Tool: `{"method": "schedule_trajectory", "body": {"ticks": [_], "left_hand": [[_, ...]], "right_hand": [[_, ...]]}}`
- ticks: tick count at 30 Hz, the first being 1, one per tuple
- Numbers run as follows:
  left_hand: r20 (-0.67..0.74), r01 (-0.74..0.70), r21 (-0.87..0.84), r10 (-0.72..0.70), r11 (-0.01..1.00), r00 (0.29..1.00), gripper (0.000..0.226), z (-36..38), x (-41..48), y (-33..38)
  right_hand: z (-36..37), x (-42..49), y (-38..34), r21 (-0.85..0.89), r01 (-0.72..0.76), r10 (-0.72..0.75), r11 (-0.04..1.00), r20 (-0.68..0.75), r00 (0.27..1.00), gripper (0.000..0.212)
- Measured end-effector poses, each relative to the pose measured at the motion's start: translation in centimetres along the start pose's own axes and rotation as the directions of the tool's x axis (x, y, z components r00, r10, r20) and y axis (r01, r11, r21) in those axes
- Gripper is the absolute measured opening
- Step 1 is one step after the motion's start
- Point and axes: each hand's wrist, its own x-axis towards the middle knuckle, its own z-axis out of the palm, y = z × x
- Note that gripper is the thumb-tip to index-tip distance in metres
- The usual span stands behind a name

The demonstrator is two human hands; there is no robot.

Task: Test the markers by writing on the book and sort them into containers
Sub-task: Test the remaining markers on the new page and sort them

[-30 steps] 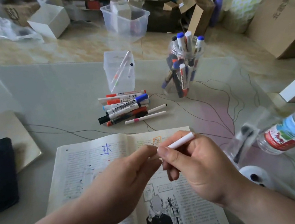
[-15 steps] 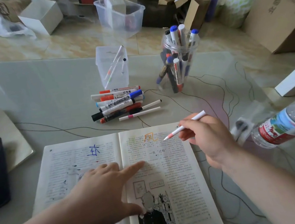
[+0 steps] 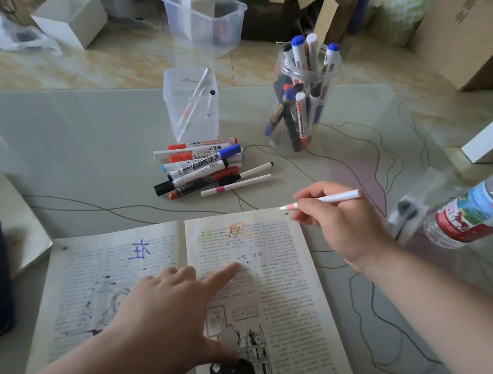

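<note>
The testing step is in hand. The right hand [image 3: 339,224] is pinching a thin marker [image 3: 340,196] between thumb and curled fingers. Its white barrel is sticking out to the right past the knuckles, and its pinkish tip is pointing left, just beyond the fingertips. That tip is hovering at the top right corner of the open book [image 3: 285,295]; whether it is touching the paper I cannot tell.

The left hand [image 3: 168,318] is lying flat across the book's middle with its fingers straight and spread. It is gripping nothing and is pressing the pages down. Its forefinger is reaching onto the right page, below an orange character [image 3: 238,230]. A blue character [image 3: 138,249] is sitting on the left page, above the other fingers.

Beyond both sets of fingertips, a pile of markers [image 3: 201,169] is waiting on the table. Behind the pile a square tub [image 3: 191,105] is holding a few thin pens, and to its right a round jar [image 3: 302,96] is standing packed with thick ones. A water bottle [image 3: 483,210] is lying right of the writing hand.

The next move probably calls for lowering the tip onto bare paper near the orange character and drawing a stroke while the left hand is steadying the page. Judging by what each container holds, this slim marker likely belongs in the square tub.
</note>
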Motion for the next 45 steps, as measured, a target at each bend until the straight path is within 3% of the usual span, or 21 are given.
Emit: {"method": "schedule_trajectory", "body": {"ticks": [8,17,25,32,37,45], "left_hand": [[0.017,-0.057,-0.026,0.058,0.998,0.998,0.116,1.1,0.0,0.0],[0.016,-0.058,-0.032,0.059,0.998,0.998,0.116,1.0,0.1,0.0],[0.015,-0.051,-0.025,0.051,0.998,0.999,0.115,0.8,0.0,0.2],[0.021,-0.049,-0.022,0.05,0.999,0.999,0.115,0.8,0.1,0.3],[0.01,-0.049,-0.019,0.049,0.999,0.999,0.116,0.9,0.2,0.2],[-0.016,-0.058,-0.028,0.057,0.998,0.998,0.118,1.1,0.2,0.1]], "right_hand": [[0.8,0.9,1.5,-0.265,0.026,-0.017,0.964,0.035,0.999,0.017],[1.2,1.0,1.9,-0.386,0.06,-0.049,0.921,0.038,0.998,0.023],[1.2,0.3,1.5,-0.362,0.079,-0.033,0.929,0.131,0.991,0.017],[0.7,0.8,1.6,-0.39,0.059,-0.041,0.919,0.055,0.998,0.018],[0.9,0.4,1.5,-0.362,0.106,-0.057,0.926,0.143,0.988,0.02],[1.2,-0.1,1.3,-0.328,0.043,0.04,0.944,0.243,0.969,0.024]]}}
